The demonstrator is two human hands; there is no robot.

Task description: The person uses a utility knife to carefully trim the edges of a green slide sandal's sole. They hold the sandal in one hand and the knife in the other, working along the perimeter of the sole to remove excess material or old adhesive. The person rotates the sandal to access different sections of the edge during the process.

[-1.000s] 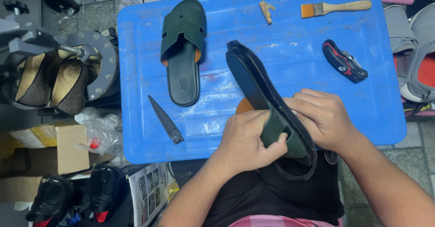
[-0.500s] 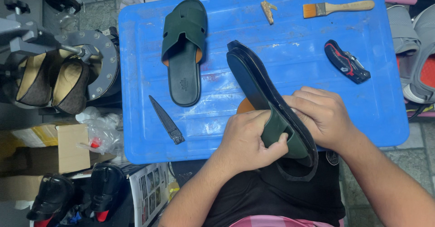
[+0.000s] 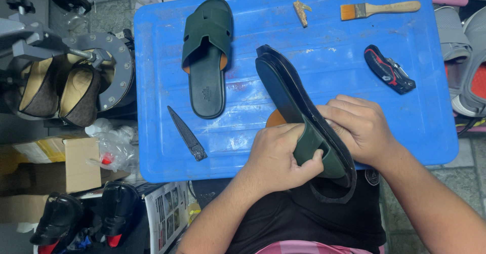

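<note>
A dark green slide sandal [image 3: 283, 94] with a black sole rests tilted against the near edge of a blue plastic table [image 3: 243, 147]. My left hand [image 3: 276, 158] grips its green strap from the left, fingers curled over it. My right hand [image 3: 362, 127] holds the same sandal from the right, fingertips pressed on the sole edge beside the strap. The matching green sandal [image 3: 205, 56] lies flat on the table at the far left.
On the table lie a dark narrow blade tool [image 3: 187, 133], a wooden-handled brush [image 3: 379, 9], a red and black folding knife [image 3: 390, 75] and a small tan scrap [image 3: 302, 12]. Left of the table stand a metal press [image 3: 109, 66], brown shoes [image 3: 55, 94], a cardboard box [image 3: 81, 163] and black shoes [image 3: 86, 216].
</note>
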